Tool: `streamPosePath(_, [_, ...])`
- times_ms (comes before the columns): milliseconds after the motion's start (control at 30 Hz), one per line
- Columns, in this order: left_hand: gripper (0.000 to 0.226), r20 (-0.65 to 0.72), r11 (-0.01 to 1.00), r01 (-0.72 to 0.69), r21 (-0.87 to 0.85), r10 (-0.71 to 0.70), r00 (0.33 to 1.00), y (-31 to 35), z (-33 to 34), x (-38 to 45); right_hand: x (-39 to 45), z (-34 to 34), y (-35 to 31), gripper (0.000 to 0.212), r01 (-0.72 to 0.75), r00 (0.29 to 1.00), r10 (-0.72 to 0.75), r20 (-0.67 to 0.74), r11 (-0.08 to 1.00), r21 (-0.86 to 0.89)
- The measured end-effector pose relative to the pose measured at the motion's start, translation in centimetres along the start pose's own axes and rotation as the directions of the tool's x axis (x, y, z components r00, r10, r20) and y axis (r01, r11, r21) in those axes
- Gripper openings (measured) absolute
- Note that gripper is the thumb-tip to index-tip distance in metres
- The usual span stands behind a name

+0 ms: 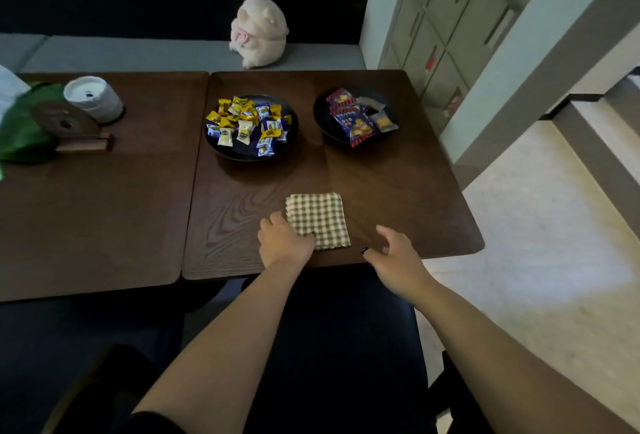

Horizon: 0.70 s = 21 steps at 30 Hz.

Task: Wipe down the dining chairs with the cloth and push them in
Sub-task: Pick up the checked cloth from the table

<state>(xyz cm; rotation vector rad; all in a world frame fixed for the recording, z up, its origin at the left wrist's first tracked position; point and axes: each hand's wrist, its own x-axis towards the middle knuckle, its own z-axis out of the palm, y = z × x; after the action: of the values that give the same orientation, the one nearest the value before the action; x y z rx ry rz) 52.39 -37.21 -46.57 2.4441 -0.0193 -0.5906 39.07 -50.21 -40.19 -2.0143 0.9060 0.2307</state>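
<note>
A folded green-and-white checked cloth (318, 219) lies flat on the dark wooden table (398, 191) near its front edge. My left hand (284, 243) pinches the cloth's near left corner, thumb on top. To the right of the cloth my right hand (394, 250) hovers at the table's front edge, fingers loosely curled and holding nothing. Below my arms is the dark seat of a dining chair (339, 336), partly under the table. A second dark chair (86, 347) stands to its left; both are dim.
Two dark bowls of wrapped sweets (252, 127) and snack packets (356, 118) stand further back on the table. A second table (97, 208) at left carries a white canister (93, 98) and green leaves (24, 128). A plush toy (259, 29) sits on the grey bench. Pale floor lies to the right.
</note>
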Motion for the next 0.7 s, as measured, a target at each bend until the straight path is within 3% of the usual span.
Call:
streamPosePath(200, [0.057,0.135,0.959,0.028,-0.282,0.011,0.991,0.4,0.8,0.1,0.2,-0.3,-0.2,0.062,-0.001,1.0,0.001,-0.011,1.0,0.011])
streamPosePath(267, [0.057,0.134,0.939,0.015,-0.345,0.033,0.99,0.8,0.2,-1.0,-0.2,-0.5,-0.6,0.06,0.018,1.0,-0.017,-0.016,0.999,0.028])
streamPosePath(333, [0.041,0.09,0.916,-0.034,-0.401,0.076,0.993,1.4,-0.6,-2.5,-0.9,-0.8,-1.2,0.054,0.045,0.999,-0.044,-0.016,0.996,0.075])
streamPosePath(433, [0.018,0.004,0.843,-0.125,-0.523,0.149,0.989,2.2,-2.5,-6.1,-2.7,-1.7,-2.5,0.042,0.1,0.995,-0.092,-0.046,0.972,0.211])
streamPosePath(567, [0.019,-0.052,0.681,-0.23,-0.695,0.271,0.961,1.9,-5.3,-12.2,-6.6,-2.8,-4.3,0.029,0.163,0.987,-0.154,-0.055,0.911,0.378])
streamPosePath(700, [0.022,-0.159,0.6,-0.361,-0.714,0.363,0.918,0.8,-6.7,-17.9,-11.2,-3.1,-5.0,0.018,0.045,0.994,-0.104,0.042,0.714,0.699])
